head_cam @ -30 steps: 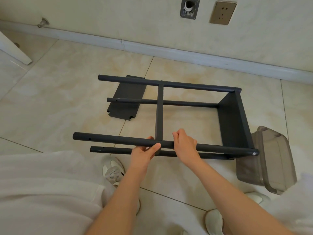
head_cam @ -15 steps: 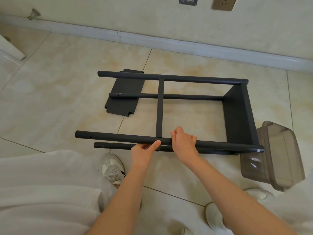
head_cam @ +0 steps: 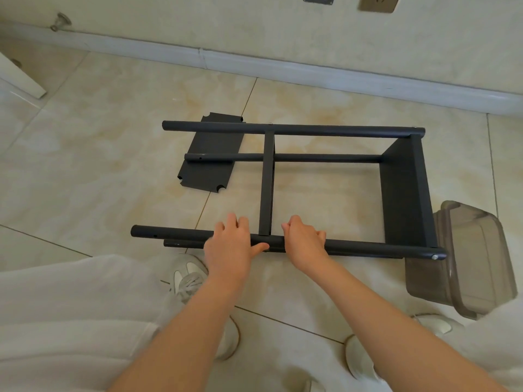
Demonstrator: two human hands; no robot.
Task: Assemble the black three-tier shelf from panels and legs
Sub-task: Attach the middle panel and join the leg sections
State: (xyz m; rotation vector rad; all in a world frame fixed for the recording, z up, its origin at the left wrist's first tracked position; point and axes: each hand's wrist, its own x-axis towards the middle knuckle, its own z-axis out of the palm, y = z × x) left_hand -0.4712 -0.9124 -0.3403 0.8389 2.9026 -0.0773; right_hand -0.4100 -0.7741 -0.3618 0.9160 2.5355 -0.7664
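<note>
Black shelf frame (head_cam: 267, 182) on its side, two panels fitted. Grips near leg (head_cam: 353, 247) with left hand (head_cam: 229, 247) and right hand (head_cam: 304, 241).

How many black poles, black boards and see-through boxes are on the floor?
Black poles: 4
Black boards, two fitted between the poles and one loose on the floor: 3
See-through box: 1
Total: 8
</note>
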